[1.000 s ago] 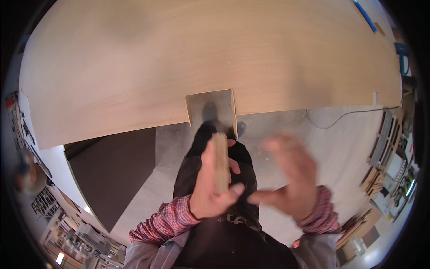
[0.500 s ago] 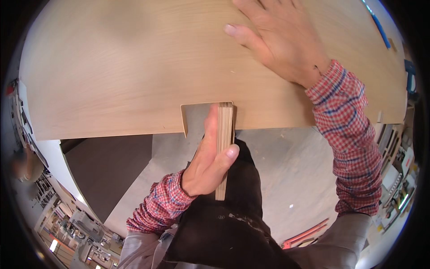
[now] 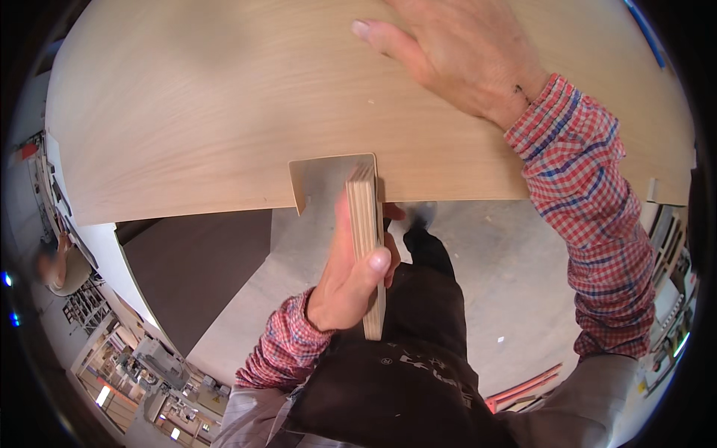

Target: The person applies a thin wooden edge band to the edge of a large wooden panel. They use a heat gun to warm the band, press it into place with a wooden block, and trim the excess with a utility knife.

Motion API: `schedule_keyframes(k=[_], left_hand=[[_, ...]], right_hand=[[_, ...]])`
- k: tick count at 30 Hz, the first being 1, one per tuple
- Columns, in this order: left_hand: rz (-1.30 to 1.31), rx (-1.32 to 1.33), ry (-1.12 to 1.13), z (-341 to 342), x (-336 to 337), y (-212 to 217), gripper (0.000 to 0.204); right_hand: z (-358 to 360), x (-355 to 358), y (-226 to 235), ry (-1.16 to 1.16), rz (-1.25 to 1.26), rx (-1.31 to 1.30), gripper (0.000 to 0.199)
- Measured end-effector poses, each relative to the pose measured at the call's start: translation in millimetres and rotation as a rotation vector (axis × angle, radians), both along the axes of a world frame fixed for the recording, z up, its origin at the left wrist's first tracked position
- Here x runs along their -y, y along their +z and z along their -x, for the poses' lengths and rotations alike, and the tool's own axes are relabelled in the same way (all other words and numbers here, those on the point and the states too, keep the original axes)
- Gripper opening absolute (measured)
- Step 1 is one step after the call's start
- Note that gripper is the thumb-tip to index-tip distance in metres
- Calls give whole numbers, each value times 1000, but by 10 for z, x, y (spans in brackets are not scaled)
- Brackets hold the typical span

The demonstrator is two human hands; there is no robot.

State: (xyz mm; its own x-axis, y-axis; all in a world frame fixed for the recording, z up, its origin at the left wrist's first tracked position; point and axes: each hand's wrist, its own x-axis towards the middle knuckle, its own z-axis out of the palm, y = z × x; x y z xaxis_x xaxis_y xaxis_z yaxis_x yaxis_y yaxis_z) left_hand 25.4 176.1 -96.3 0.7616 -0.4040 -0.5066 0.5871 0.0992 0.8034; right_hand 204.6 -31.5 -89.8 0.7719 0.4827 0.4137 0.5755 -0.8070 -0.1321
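A large pale wood-grained panel [image 3: 202, 119] lies before me, with a rectangular notch cut into its near edge. My left hand [image 3: 340, 287] is closed around a long plywood block [image 3: 362, 216], thumb on the near side and fingertips showing past its right side. The block stands in the notch along the right-hand cut edge, its layered narrow face toward me and its top leaning slightly left. Whether it touches that edge, I cannot tell. My right hand [image 3: 467, 56] rests on the panel to the upper right, thumb spread; its other fingertips leave the picture.
Below the panel's near edge are the grey floor [image 3: 478, 276] and a dark brown sheet [image 3: 205, 276] at left. Red bars [image 3: 523, 388] lie on the floor at lower right. A blue pen-like tool [image 3: 646, 33] lies at the far right. Another person [image 3: 67, 261] is at the far left.
The plywood block has tipped slightly, its top now leaning left. More of my left fingertips show on its right side. The whole view has shifted a little; my right hand stays on the panel.
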Motion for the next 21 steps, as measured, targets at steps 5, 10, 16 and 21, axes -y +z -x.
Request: schedule_keyframes(k=[5,10,16,21], left_hand=[[-40,47,-44,62,-21,54,91],[-75,82,-40,105,-5,26,92],[-69,59,-24,118,10,22,87],[-61,53,19,183,32,48,87]], right_hand=[[-4,0,-22,-49,61,60,56],[-22,-16,-55,-46,-6,49,55],[9,19,-35,-77,-2,8,56],[35,24,-19,-33,-37,11,55]])
